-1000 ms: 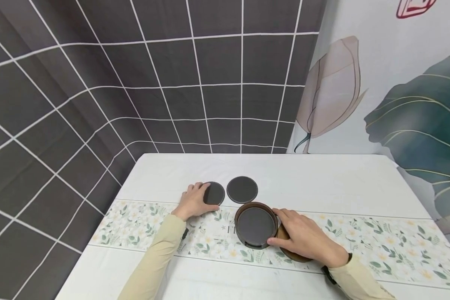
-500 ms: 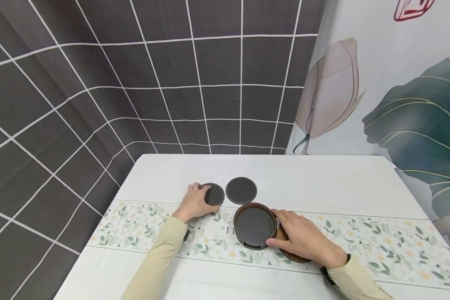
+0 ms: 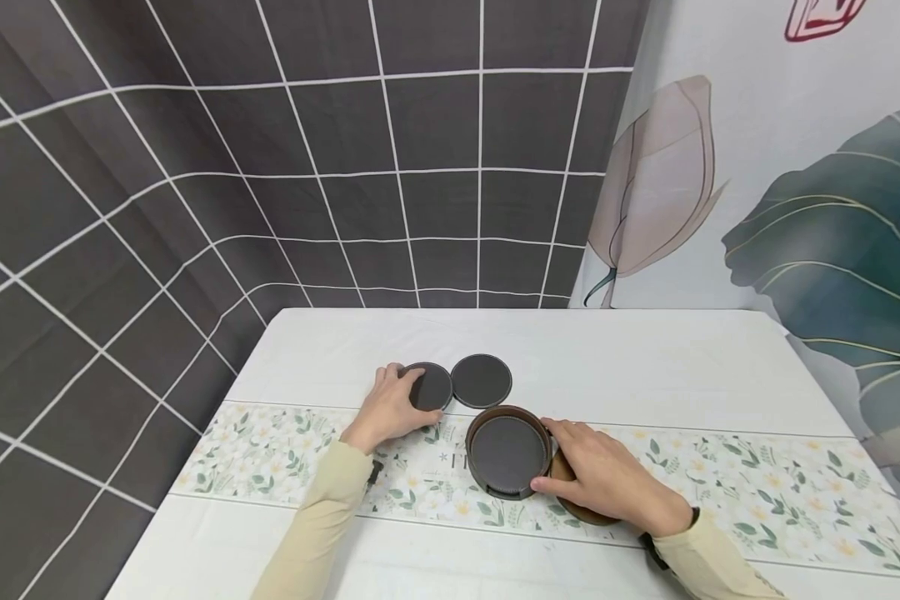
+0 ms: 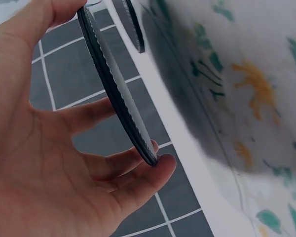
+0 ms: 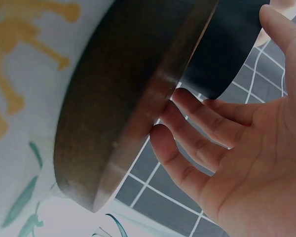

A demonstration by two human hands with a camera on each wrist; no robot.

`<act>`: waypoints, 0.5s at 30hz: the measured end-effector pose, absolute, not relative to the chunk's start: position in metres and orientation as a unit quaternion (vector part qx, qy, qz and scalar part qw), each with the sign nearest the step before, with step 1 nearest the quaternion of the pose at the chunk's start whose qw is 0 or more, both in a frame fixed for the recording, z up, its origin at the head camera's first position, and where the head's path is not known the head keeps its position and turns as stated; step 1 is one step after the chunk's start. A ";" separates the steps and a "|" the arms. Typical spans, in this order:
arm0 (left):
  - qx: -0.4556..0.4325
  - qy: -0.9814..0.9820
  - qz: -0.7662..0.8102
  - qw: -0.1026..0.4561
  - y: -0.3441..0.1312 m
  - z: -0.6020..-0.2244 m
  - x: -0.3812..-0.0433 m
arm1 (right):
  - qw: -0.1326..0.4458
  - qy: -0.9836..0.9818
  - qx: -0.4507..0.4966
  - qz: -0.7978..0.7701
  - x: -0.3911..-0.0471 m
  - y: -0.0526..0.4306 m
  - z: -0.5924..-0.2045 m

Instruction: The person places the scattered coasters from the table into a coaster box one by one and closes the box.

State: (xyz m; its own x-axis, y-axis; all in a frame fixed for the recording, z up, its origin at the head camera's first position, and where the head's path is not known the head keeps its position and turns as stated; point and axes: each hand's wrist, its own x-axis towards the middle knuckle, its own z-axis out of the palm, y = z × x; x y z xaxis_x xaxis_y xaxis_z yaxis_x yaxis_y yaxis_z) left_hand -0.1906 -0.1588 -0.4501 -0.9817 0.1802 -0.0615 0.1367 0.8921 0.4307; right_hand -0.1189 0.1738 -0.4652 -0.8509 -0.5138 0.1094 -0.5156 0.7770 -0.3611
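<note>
My left hand (image 3: 392,407) pinches a round, dark coaster (image 3: 433,387) with a stitched edge. In the left wrist view this coaster (image 4: 116,94) stands edge-on between thumb and fingers, with a gap to the cloth. Another dark coaster (image 3: 482,381) lies flat just to its right. Nearer to me is a round brown coaster holder (image 3: 506,411) with a dark coaster inside. My right hand (image 3: 607,477) grips the holder's right side, thumb at the near rim, fingers at the far one. A round brown piece (image 3: 587,510), partly hidden, lies below that palm.
The table (image 3: 645,367) has a white cover with a band of printed flowers (image 3: 270,450). A dark checked curtain (image 3: 345,167) hangs behind and to the left. A white curtain (image 3: 667,192) with leaf prints hangs at the back right.
The coaster in my left hand has come up slightly and now meets the edge of the other coaster in the head view. My right hand and the holder stay in place.
</note>
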 end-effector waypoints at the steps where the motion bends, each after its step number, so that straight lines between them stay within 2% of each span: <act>1: 0.083 0.971 0.219 0.049 -0.158 -0.449 -0.190 | 0.002 -0.943 0.273 0.192 -0.119 0.174 -0.465; 15: 0.118 0.967 0.225 0.026 -0.148 -0.433 -0.177 | -0.005 -0.944 0.270 0.192 -0.119 0.173 -0.465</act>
